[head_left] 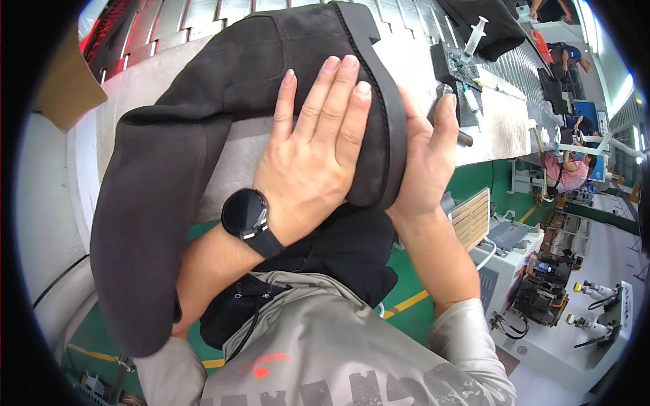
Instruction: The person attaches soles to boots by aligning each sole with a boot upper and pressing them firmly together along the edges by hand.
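A tall black suede boot (pixel 264 74) lies on its side in front of me, its shaft bent down toward the lower left and draped over my left forearm. Flat on the boot's foot part rests my left hand (pixel 311 135), fingers stretched out and a little apart, with a black watch at the wrist. Against the thick black sole (pixel 393 128) presses my right hand (pixel 425 155), supporting the boot from that side. Its thumb points up and away from the sole, while its other fingers are mostly hidden behind the boot.
Right of the boot, black blocks (pixel 452 64) carry a syringe (pixel 476 34), with another syringe (pixel 472 101) beside them. Another dark boot (pixel 491 30) lies beyond, on the metal-slatted conveyor (pixel 521 74). A cardboard box (pixel 68 81) stands left, a slatted wooden seat (pixel 470 218) right. People work farther off.
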`<state>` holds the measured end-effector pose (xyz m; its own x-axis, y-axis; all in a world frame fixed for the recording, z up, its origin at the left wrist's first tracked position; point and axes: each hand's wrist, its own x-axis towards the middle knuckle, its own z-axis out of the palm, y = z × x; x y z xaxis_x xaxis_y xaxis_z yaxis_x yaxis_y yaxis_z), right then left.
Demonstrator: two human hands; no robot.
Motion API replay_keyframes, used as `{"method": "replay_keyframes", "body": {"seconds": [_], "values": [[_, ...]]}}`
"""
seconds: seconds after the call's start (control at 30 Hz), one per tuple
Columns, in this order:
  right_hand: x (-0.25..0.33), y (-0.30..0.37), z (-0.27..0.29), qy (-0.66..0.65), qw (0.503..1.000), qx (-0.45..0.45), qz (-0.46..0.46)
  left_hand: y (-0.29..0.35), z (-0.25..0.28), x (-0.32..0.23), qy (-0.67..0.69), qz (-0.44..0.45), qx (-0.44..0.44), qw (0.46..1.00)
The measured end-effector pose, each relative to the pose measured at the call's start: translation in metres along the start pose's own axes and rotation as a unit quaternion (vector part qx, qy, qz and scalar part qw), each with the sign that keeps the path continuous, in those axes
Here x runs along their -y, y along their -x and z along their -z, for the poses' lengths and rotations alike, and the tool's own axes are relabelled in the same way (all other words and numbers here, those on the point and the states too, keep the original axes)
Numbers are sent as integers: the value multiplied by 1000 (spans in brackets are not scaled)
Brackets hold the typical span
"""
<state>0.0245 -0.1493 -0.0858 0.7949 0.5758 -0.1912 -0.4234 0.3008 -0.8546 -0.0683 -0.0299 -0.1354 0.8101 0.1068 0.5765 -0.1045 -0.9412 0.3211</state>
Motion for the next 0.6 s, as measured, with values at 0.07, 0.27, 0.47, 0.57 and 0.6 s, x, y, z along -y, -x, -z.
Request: {"method": "replay_keyframes", "body": {"seconds": [0.07,0.27,0.47,0.57,0.6], "values": [[1,-3,2,58,998,0,-10,-2,5,-2,-27,4,15,1000],[13,-3,-8,359,930,49,59,6,-6,0,8,25,11,1000],[36,-23,14,309,948,19,-78,2,-1,-2,12,18,51,998],[51,-36,-4,309,945,-49,-92,1,3,-3,11,10,68,998],[57,-43,-6,491,869,45,-50,2,5,-4,14,16,67,998]]}}
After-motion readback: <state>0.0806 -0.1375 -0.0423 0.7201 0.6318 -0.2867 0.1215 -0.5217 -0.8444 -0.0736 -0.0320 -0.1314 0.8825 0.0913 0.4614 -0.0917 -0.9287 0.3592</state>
